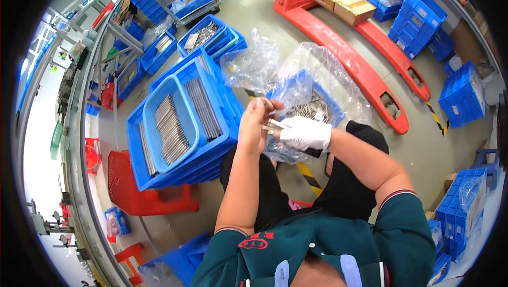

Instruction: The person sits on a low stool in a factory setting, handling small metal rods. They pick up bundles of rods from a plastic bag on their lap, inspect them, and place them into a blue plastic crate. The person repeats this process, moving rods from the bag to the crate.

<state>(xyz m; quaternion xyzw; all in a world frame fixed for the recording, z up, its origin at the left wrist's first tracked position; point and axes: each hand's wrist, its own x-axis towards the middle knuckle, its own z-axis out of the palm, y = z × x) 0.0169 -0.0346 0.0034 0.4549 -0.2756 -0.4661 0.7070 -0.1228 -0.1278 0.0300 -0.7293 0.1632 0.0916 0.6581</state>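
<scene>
My bare left hand (253,123) is raised in front of my lap with its fingers curled. What it holds, if anything, is hidden by the fingers. Right beside it, my right hand (306,133) wears a white glove and grips thin, flat metal pieces (273,126) that stick out toward the left palm. Below and beyond both hands is a blue bin (334,108) lined with clear plastic, holding many loose metal parts (312,108). On my left, a light blue tray (197,138) with a neat row of flat metal pieces (170,131) rests on a stack of blue crates (225,102).
A red pallet jack (338,43) carrying cardboard boxes (345,2) stands ahead on the right. Red plastic stools (124,181) are under the left crates. More blue crates (461,96) line the right side. A long workbench (79,155) runs along the left.
</scene>
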